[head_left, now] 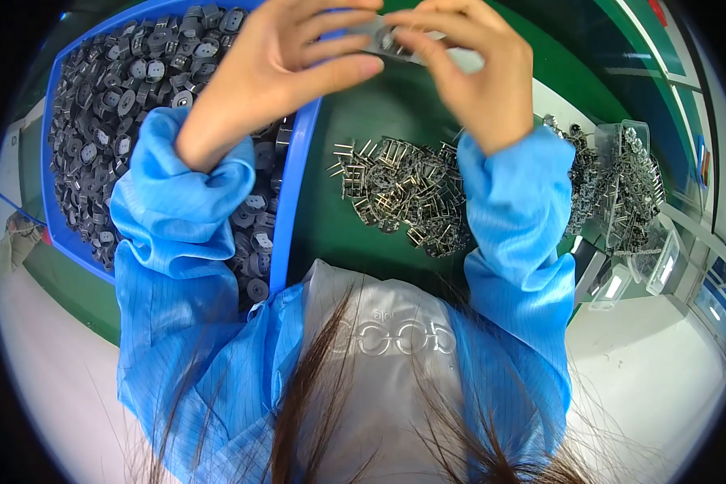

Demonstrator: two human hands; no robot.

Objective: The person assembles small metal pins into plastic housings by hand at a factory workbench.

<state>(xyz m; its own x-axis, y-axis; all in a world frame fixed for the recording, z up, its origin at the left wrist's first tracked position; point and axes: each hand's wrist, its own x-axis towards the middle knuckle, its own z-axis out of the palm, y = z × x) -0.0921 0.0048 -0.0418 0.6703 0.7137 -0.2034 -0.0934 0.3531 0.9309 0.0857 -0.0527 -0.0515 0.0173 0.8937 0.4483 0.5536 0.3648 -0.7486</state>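
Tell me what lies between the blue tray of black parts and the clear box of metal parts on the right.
In the head view, between the blue tray and the clear box lies green mat carrying a pile of metal pin frames, partly crossed by the right sleeve.

Left hand [278,68] and right hand [476,73]: raised together above the green bench [363,113], fingertips pinching one small grey metal part [395,39] between them. Blue tray [298,185], at left: heaped with small black round parts [113,97]. Pile of metal pin frames [403,194]: loose on the bench, centre. Clear plastic box [633,185], at right: more metal pieces inside. Blue sleeves [508,218] cover both forearms.
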